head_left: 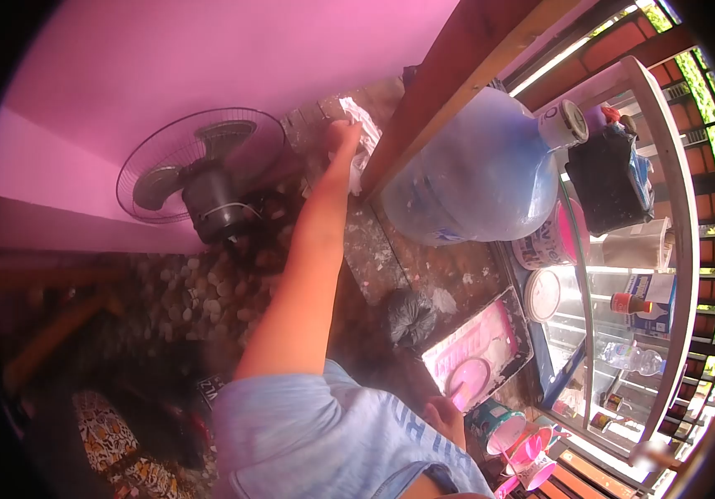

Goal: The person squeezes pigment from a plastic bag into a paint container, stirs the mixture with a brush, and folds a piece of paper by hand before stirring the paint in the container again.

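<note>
My left arm reaches out to the far floor, where my left hand (343, 134) is closed on a crumpled white cloth or sheet (366, 141); its exact material is unclear. Low on the right, my right hand (447, 418) has curled fingers at the edge of a round pink container (470, 376). That container is over a pink-smeared tray (495, 331) with a dark rim. A crumpled black plastic bag (411, 317) lies beside the tray. Part of my right hand's grip is hidden.
A black fan (212, 195) stands by the pink wall (233, 50). A wooden post (449, 83) and large blue water jug (474, 175) stand right of my left arm. Paint buckets (503, 428) and a glass-sided cabinet (665, 166) with bottles are further right.
</note>
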Demonstrator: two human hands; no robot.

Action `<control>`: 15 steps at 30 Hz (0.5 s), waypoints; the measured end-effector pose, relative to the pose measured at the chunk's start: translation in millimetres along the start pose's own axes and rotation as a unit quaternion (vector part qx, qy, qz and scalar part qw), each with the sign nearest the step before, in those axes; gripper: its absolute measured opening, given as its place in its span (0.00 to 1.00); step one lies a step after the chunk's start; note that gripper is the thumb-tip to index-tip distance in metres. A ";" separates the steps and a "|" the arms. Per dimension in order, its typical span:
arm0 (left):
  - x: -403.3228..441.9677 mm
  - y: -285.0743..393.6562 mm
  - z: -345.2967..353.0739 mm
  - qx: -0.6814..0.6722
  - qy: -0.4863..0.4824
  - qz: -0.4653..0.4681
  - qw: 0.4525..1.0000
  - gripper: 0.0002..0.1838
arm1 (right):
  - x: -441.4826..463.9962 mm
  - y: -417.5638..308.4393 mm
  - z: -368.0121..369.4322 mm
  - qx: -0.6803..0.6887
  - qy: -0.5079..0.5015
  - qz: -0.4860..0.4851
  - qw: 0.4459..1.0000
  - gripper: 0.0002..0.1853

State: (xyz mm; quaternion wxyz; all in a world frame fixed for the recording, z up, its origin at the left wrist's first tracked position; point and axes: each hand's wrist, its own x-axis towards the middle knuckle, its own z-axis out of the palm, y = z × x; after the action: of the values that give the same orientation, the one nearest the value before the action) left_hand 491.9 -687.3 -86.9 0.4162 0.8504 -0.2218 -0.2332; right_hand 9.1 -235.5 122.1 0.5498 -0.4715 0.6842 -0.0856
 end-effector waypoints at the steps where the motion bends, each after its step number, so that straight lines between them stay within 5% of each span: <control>1: 7.0 -5.6 10.4 -0.044 -0.003 -0.014 0.999 0.20 | -0.1 -1.4 2.3 0.005 0.013 0.002 1.000 0.16; 5: 10.9 -27.1 21.5 -0.312 -0.016 -0.056 0.948 0.11 | -3.6 -13.4 10.5 0.021 0.031 -0.012 0.999 0.16; 8: -25.0 -24.2 -12.4 -0.464 -0.130 0.043 0.875 0.08 | 0.0 -23.0 12.4 -0.031 0.035 -0.025 0.999 0.17; 11: -57.1 -16.9 -55.7 -0.553 -0.182 0.019 0.813 0.07 | 10.0 -31.1 11.1 -0.071 0.038 -0.121 0.989 0.17; 15: -85.1 -3.8 -136.6 -0.570 -0.133 0.098 0.805 0.07 | 27.0 -58.7 9.9 -0.154 0.053 -0.196 0.967 0.18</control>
State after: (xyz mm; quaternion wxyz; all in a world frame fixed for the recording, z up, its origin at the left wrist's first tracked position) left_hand 504.5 -554.0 2.5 0.8132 0.3944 -0.1842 -0.3863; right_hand 51.0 -283.2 137.5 0.4061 -0.6702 0.6114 -0.1102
